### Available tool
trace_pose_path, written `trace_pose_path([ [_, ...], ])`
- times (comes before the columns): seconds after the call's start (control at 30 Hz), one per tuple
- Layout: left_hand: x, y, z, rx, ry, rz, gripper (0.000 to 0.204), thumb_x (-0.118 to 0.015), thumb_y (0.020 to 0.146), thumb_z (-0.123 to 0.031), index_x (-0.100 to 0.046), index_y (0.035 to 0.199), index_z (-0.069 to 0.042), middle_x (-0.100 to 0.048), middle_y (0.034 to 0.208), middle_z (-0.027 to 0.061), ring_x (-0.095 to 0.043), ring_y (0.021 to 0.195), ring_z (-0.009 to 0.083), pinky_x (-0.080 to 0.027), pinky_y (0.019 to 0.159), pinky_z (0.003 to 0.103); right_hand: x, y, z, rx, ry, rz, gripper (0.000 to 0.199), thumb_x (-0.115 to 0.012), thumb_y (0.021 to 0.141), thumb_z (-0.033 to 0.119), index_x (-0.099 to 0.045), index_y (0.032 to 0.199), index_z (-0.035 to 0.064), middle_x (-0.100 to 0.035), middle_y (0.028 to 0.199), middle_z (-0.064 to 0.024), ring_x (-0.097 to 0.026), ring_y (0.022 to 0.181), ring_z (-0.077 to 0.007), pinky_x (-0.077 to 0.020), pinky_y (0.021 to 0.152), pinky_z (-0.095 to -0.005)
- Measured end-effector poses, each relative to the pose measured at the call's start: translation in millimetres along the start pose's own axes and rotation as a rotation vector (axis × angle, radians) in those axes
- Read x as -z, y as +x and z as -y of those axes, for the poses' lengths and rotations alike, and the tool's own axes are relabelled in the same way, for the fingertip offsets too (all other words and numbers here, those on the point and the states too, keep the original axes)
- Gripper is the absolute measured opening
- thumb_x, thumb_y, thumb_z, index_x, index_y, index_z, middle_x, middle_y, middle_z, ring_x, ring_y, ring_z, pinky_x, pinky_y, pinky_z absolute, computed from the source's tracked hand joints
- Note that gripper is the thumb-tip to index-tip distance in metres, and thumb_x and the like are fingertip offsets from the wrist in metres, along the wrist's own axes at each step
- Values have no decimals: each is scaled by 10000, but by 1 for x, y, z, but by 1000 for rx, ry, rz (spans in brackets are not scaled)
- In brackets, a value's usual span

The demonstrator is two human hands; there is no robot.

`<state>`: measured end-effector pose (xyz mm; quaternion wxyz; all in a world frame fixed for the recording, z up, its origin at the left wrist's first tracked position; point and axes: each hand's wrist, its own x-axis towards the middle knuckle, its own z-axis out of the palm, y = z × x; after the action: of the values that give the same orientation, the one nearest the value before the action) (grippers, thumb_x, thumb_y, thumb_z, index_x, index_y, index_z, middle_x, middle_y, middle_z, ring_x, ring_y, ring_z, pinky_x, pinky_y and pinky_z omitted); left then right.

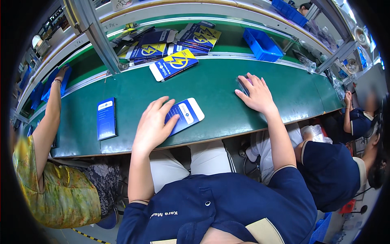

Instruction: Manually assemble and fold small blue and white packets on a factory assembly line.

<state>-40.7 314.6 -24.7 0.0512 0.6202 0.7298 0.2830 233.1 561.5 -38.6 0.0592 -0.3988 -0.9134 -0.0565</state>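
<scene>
Reaching palm-down, hands (153, 124) (257, 96) apart; left touching blue box (187, 114)

Ahead of the torso (219, 199), the left hand (152, 126) lay palm-down; the right hand (258, 96), farther out, had spread fingers (255, 79).

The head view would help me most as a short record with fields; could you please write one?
Left hand: resting on a blue carton with a white end flap
Right hand: over a dark flat item, mostly hidden
Surface: green worktable
Left of the left hand: second blue carton, lying apart
Behind: pile of blue-and-yellow cartons
Back right: blue plastic bin
Far left: co-worker's hand at another blue bin
</scene>
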Motion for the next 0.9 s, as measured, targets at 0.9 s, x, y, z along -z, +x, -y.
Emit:
trace_pose_path([
  [0.9,-31,-6,10,-98,114,24,899,-787,704,-604,-552,1381,-61,-530,1418,155,-436,1379,350,-295,1184,496,-9,-37,32,-137,299,-526,584,-798,775,310,-623,1251,20,-553,1355,-218,-526,1228,-384,-428,1029,-482],
])
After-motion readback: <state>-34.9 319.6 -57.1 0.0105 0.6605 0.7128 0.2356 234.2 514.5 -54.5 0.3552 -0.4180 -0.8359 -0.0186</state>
